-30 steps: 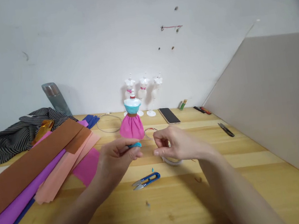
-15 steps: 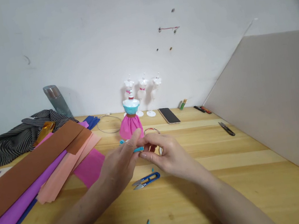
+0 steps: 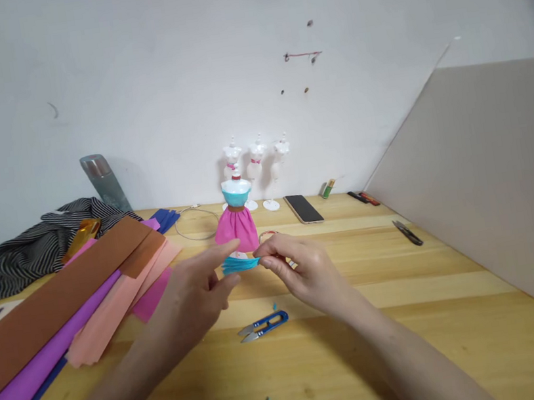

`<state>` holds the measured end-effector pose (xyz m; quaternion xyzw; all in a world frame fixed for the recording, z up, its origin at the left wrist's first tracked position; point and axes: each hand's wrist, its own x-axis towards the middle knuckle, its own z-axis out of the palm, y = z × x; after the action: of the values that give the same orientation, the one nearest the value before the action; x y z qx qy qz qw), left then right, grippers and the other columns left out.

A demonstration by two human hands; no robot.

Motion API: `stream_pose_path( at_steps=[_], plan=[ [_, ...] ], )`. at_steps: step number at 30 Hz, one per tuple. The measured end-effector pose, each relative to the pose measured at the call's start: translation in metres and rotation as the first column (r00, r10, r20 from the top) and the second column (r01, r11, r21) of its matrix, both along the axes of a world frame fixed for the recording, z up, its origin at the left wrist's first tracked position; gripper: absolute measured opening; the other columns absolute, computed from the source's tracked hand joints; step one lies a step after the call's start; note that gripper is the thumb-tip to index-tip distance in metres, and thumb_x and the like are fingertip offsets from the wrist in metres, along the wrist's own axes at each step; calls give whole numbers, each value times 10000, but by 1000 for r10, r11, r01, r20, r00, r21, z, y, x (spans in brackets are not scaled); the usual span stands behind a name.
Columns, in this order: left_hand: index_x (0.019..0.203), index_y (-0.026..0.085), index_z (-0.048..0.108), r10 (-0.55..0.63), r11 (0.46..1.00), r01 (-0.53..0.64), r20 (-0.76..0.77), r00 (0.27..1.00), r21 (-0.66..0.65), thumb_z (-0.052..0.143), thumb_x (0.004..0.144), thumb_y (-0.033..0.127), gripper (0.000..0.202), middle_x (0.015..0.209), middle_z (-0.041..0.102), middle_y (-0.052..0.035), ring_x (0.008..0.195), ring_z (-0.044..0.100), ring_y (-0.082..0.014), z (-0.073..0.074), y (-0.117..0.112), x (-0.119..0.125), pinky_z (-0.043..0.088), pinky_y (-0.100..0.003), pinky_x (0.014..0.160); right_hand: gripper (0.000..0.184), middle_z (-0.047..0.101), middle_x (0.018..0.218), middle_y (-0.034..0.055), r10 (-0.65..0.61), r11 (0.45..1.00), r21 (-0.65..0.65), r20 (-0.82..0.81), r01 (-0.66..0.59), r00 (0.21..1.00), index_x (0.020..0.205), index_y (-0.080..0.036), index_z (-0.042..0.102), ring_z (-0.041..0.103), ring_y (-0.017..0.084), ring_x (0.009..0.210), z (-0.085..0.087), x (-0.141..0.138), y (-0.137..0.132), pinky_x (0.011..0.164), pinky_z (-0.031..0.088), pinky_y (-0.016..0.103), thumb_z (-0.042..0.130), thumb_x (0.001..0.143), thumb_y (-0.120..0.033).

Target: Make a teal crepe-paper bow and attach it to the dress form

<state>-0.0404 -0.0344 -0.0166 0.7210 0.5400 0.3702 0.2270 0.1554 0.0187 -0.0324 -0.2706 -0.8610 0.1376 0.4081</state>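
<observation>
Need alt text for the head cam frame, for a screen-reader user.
The left hand and right hand hold a small blue paper piece between their fingers above a wooden table. Behind it stands a mini mannequin in a pink skirt and blue top. Blue snips lie nearer the camera, and crepe paper sheets lie to the left.

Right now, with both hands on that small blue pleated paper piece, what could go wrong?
1. The small blue pleated paper piece, pinched between left hand and right hand, may tear or unfold if pulled.
2. The pink-skirted miniature mannequin stands just behind the hands; a knock could tip it.
</observation>
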Motion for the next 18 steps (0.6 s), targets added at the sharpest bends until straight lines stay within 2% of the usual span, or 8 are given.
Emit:
stream_pose_path(
  at_steps=[5, 8, 11, 15, 18],
  plan=[
    [1179, 186, 643, 29, 985, 9, -218, 976, 170, 677, 777, 234, 406, 752, 663, -2, 524, 487, -96, 0, 5, -5, 410, -218, 513, 185, 585, 661, 16, -16, 998, -57, -32, 14, 999, 798, -173, 599, 513, 132, 589, 0, -2, -2, 559, 390, 253, 476, 929, -217],
    [1087, 174, 685, 45, 973, 29, -308, 950, 231, 670, 791, 223, 300, 742, 676, -14, 570, 529, -116, -4, 7, -2, 411, -226, 548, 177, 581, 659, 12, -36, 993, -115, -62, 28, 997, 810, -171, 616, 516, 132, 587, -1, -3, -2, 560, 394, 256, 487, 918, -229],
    [1002, 173, 709, 35, 959, 50, -291, 956, 280, 618, 833, 206, 194, 695, 676, -10, 589, 558, -120, -8, 7, 1, 403, -209, 541, 178, 586, 654, 12, -55, 990, -134, -78, 44, 995, 802, -171, 622, 516, 132, 584, -1, -3, -1, 559, 397, 259, 492, 909, -230],
    [956, 176, 717, 18, 951, 49, -214, 977, 304, 586, 842, 178, 174, 691, 691, -6, 563, 557, -107, -9, 8, 3, 403, -194, 529, 184, 609, 670, 21, -43, 989, -147, -92, 29, 995, 796, -175, 629, 537, 136, 596, 0, -3, -2, 566, 421, 265, 489, 906, -225],
    [913, 173, 721, 16, 958, 27, -148, 989, 285, 571, 837, 160, 169, 687, 697, -1, 541, 545, -100, -10, 8, 3, 407, -191, 528, 153, 676, 822, 43, 9, 988, -154, -124, -28, 992, 983, -186, 632, 588, 146, 669, 0, -2, -3, 601, 477, 274, 532, 882, -242]
  ],
)
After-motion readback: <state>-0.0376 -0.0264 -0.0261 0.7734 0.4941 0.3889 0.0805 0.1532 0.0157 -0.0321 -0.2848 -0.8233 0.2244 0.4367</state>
